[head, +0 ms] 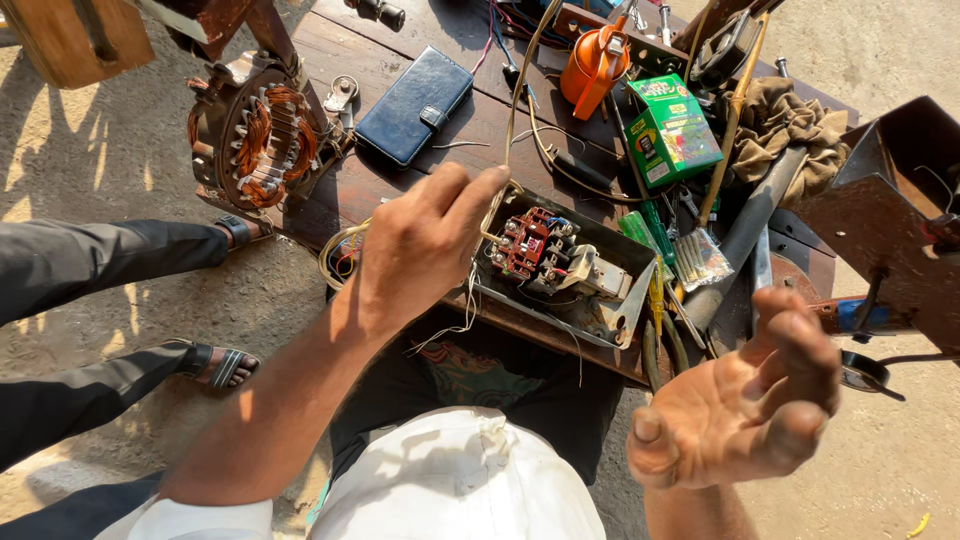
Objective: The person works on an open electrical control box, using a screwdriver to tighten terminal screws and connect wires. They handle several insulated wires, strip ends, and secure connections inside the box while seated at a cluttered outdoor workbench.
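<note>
We see a switch box [560, 265] on the workbench [470, 120] nearest us, wallet case [415, 105] behind it, motor stator [262, 135] at its left, oil can [595, 65] and carton [672, 130] behind right, cloth [785, 135] farther right.

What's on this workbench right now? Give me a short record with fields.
Setting: cluttered wooden workbench outdoors
Left hand: pinching a thin wire above an open metal switch box
Right hand: palm up, empty, fingers curled
Left of box: motor stator with copper windings
Behind box: dark blue wallet case, orange oil can, green carton
Nearby: another person's sandalled feet
</note>
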